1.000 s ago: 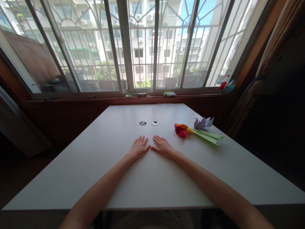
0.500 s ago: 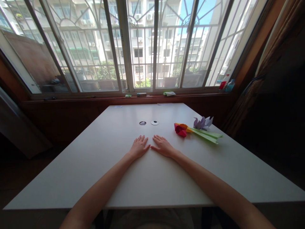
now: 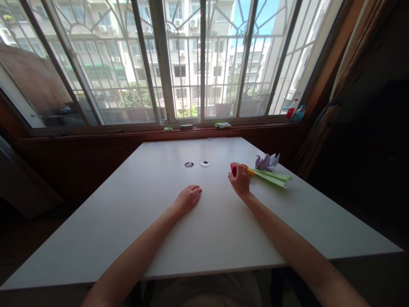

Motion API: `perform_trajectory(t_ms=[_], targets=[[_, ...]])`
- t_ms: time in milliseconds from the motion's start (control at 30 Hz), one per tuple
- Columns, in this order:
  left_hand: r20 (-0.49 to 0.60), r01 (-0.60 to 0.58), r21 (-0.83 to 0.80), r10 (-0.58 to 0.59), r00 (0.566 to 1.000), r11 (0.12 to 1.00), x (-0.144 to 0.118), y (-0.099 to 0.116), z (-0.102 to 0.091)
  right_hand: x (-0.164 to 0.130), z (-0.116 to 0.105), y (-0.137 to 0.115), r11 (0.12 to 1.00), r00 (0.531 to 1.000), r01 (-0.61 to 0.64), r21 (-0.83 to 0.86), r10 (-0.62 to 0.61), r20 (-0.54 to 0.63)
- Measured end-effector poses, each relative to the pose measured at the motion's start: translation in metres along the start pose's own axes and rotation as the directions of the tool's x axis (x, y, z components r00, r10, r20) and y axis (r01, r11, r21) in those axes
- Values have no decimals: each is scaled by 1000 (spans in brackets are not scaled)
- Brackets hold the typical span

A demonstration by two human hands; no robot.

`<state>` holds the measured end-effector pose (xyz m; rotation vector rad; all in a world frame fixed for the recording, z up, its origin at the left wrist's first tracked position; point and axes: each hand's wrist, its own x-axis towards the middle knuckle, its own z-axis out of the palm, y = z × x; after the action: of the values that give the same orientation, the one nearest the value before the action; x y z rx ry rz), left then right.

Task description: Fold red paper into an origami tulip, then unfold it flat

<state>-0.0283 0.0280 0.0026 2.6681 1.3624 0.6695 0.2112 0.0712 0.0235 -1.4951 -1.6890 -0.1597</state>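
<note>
On the white table (image 3: 128, 221), my left hand (image 3: 188, 199) rests palm down, its fingers close together and loosely bent, with nothing visible in it. My right hand (image 3: 240, 181) is farther to the right, its fingers around a red origami tulip (image 3: 233, 170). Much of that tulip is hidden behind the fingers. Part of an orange paper flower (image 3: 249, 170) shows just beside the hand. Light green paper stems (image 3: 271, 177) run from there to the right. Behind them stands a purple folded-paper piece (image 3: 267, 162) with pointed tips.
Two round holes, one open (image 3: 189, 164) and one with a white cap (image 3: 205, 163), lie beyond my hands. Small packets (image 3: 223, 125) rest on the windowsill, with bottles (image 3: 299, 112) at its right end. A barred window is ahead, a dark curtain (image 3: 347, 81) to the right.
My right hand has moved right and forward from the table onto the red tulip and closed around it. My left hand stays in place, its fingers now closer together and more bent.
</note>
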Motion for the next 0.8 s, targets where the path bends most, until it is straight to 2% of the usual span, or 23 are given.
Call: perform_trajectory(t_ms=[167,267,433,533,600,667,733,800], targets=[[-9,7,-9,-7,1000,1000,0,1,0,-3,14,18,985,991,-124,-124,130,40],[-22,-10,-7,9,1000,1000,1,1,1,-4,16,23,977,983,-171,-126,178,44],[-21,-4,-1,4,1000,1000,0,1,2,-1,14,30,973,973,-228,36,225,55],[-15,-2,1,2,1000,1000,0,0,3,0,16,23,930,964,-267,253,259,65],[-53,4,15,-3,999,1000,0,0,3,-3,18,10,816,947,-319,482,291,135],[-138,14,36,-9,990,999,0,0,2,-9,20,-7,595,904,-427,681,287,316],[-232,27,57,-13,973,998,1,0,0,-16,20,-24,377,842,-537,755,187,506],[-291,35,72,-12,957,997,2,1,-1,-23,20,-36,250,792,-598,762,37,609]])
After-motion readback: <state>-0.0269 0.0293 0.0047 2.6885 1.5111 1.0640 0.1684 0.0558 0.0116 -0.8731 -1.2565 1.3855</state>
